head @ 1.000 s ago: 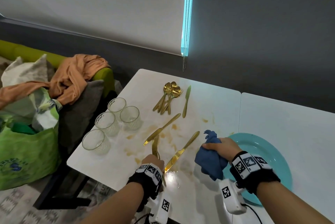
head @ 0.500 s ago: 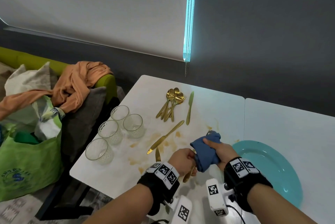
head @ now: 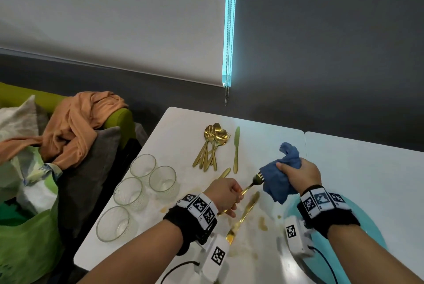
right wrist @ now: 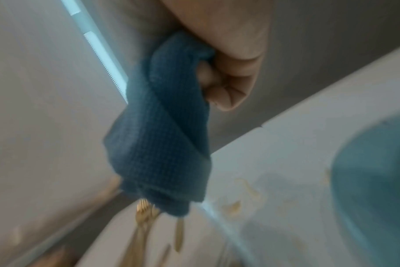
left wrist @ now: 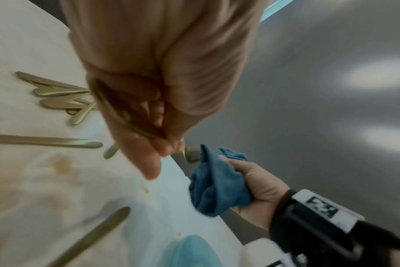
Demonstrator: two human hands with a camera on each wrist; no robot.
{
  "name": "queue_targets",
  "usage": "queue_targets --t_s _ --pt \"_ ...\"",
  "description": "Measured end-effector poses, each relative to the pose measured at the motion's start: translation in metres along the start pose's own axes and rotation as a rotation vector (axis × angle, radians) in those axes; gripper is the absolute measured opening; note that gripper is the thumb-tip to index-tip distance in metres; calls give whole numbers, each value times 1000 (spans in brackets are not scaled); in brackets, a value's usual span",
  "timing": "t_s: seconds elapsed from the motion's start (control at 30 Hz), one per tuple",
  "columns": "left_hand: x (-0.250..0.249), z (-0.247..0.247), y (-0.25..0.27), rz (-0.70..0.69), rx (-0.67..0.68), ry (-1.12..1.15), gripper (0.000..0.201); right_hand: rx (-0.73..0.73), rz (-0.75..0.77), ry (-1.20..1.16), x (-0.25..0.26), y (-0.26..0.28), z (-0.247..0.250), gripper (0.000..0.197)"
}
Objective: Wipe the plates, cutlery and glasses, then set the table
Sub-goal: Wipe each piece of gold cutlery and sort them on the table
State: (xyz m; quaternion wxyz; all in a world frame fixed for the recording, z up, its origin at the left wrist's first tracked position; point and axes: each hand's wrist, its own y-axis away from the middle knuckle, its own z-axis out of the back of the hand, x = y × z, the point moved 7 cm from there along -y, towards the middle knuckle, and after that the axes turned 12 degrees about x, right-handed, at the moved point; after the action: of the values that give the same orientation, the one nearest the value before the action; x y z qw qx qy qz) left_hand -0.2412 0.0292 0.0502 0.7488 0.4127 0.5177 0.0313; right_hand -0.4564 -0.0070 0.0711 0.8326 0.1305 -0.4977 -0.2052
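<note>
My left hand (head: 226, 194) grips the handle of a gold fork (head: 253, 181) and holds it above the white table (head: 183, 127), tines pointing right. The tines touch a bunched blue cloth (head: 278, 178) gripped in my right hand (head: 298, 174). In the left wrist view the fork's handle runs through my curled left hand (left wrist: 162, 140) to the blue cloth (left wrist: 217, 187). The right wrist view shows the blue cloth (right wrist: 162, 137) hanging from my fist with the fork tines (right wrist: 143, 207) at its lower end. A teal plate (head: 371, 233) lies under my right forearm.
Several clear glasses (head: 134, 192) stand near the table's left edge. A pile of gold spoons and forks (head: 212, 146) and a gold knife (head: 236, 149) lie at the back. Another gold knife (head: 245, 212) lies among brown stains (head: 262, 224). A green bag (head: 25, 237) and an orange cloth (head: 75, 127) sit left.
My left hand has lifted a fork off the table and brought it to the cloth. My right hand with the cloth rose and now meets the tines.
</note>
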Motion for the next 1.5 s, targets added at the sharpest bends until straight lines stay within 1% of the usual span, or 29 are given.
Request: queue_targets --t_s 0.03,0.07,0.13,0.17,0.2,0.23,0.27,0.3,0.37,0.4,0.47,0.57,0.67,0.7,0.77,0.87,0.9,0.97,1.03,1.1,1.13,1.2,1.23,1.3,1.37,1.4,1.43,1.47,1.5 --pt "0 8 -2 -6 -35 29 22 -27 -42 -143 -8 -2 5 19" --pt "0 14 -5 -15 -72 60 22 -1 -92 -337 -18 -3 1 22" --pt "-1 19 -12 -44 -114 89 22 156 -160 -737 -30 -3 -25 25" --pt "-6 16 -14 -58 -113 74 20 223 -177 -846 -30 -2 -41 20" --pt "-10 12 -20 -73 -110 69 18 251 -205 -835 -32 -3 -56 15" --pt "-13 5 -25 -68 -80 21 18 243 -245 -796 -33 -5 -69 17" --pt "-15 1 -29 -55 -67 -14 22 218 -287 -715 -35 -8 -76 23" --pt "-17 -1 -29 -58 -82 -19 25 204 -308 -664 -36 -12 -82 26" --pt "-14 -5 -33 -50 -46 -41 26 216 -294 -621 -36 -25 -84 23" --pt "-12 -5 -37 -82 -28 -83 22 204 -286 -607 -37 -31 -79 22" --pt "-1 -2 -41 -71 8 49 10 154 -256 -652 -37 -43 -68 17" --pt "8 6 -46 -58 49 145 13 122 -251 -730 -29 -50 -60 13" --pt "5 19 -56 -111 -11 195 20 159 -230 -653 -20 -50 -75 18" --pt "1 22 -57 -118 -45 161 19 185 -223 -589 -17 -46 -83 18" --pt "1 26 -62 -110 -55 75 17 245 -205 -444 -10 -38 -95 8" --pt "3 29 -68 -14 50 -50 21 290 -211 -327 -8 -34 -97 11" --pt "3 35 -72 -1 46 -103 19 294 -220 -283 -10 -34 -94 12" --pt "-7 55 -78 -12 -36 -191 9 296 -234 -223 -14 -34 -92 15" --pt "-21 66 -83 -68 -103 -215 19 325 -239 -176 -14 -33 -98 15" --pt "-31 64 -90 -83 -100 -247 27 359 -226 -105 -10 -34 -109 11" --pt "-32 61 -94 -68 -90 -260 29 369 -213 -69 -5 -34 -114 10" --pt "-32 60 -101 -52 -106 -256 27 364 -192 -25 1 -37 -121 21" --pt "-32 62 -102 -43 -112 -256 26 362 -185 -13 3 -38 -123 22" --pt "-29 63 -110 1 -77 -273 28 378 -186 18 5 -40 -128 18" --pt "-29 68 -115 94 -43 -251 32 419 -206 73 4 -41 -130 23" --pt "-32 75 -114 119 -75 -227 35 429 -213 100 5 -43 -129 24" --pt "-35 79 -115 149 -54 -285 38 426 -213 124 6 -45 -128 24" --pt "-38 85 -120 158 -67 -395 41 416 -206 148 9 -48 -125 25" --pt "-39 92 -124 172 -106 -457 43 402 -203 177 11 -49 -121 26"
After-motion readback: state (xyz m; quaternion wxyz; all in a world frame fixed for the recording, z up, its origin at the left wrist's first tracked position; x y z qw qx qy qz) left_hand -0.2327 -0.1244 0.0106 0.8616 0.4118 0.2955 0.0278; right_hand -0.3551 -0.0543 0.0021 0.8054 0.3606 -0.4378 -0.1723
